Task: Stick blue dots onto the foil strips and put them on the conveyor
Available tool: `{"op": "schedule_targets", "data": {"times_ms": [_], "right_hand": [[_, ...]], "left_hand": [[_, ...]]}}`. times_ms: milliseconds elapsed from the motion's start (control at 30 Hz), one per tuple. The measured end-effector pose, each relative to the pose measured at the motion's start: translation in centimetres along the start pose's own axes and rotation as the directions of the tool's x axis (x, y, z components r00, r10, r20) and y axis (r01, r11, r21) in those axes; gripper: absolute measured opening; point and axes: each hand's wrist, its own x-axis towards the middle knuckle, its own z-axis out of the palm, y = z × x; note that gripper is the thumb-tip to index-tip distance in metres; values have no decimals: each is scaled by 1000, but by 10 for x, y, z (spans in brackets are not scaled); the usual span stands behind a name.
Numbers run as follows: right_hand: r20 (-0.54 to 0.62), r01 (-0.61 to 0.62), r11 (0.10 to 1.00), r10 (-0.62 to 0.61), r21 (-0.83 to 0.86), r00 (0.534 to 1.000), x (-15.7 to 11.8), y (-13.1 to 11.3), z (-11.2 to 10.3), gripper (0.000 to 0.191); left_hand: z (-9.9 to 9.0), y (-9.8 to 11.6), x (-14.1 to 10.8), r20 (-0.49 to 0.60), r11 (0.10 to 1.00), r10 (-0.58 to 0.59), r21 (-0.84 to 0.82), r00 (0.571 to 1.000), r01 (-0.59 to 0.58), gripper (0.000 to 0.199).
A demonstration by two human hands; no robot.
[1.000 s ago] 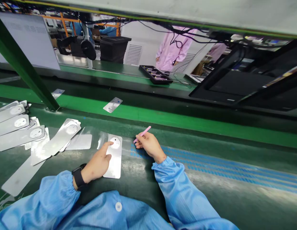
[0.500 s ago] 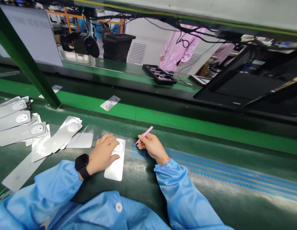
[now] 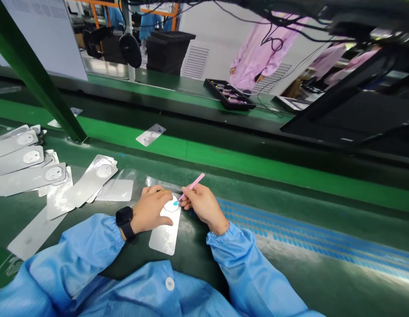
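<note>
Clamping pink tweezers (image 3: pixel 192 186), the right hand (image 3: pixel 204 204) reaches the white disc (image 3: pixel 170 204) of a silver strip (image 3: pixel 164 235) flat under the left hand (image 3: pixel 151 209).

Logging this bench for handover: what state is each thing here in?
Silver strip, lying flat
White disc, on the strip, blue spot on it
Pink tweezers, tips at the disc
Left hand, resting on the strip
Right hand, gripping the tweezers
Other strips, loosely piled at left
Black tray, holding small parts
</note>
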Motion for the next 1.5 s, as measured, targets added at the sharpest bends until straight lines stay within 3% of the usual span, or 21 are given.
{"op": "schedule_targets", "data": {"times_ms": [467, 1500], "right_hand": [[-28, -8, 994, 5, -112, 1000, -1, 9, -1, 20], [-6, -53, 987, 53, -151, 999, -3, -2, 3, 21]], "left_hand": [[-1, 1, -2, 3, 1000, 16, -1, 1000, -16, 53], [1, -1, -3, -30, 999, 33, 19, 999, -33, 53]]}}
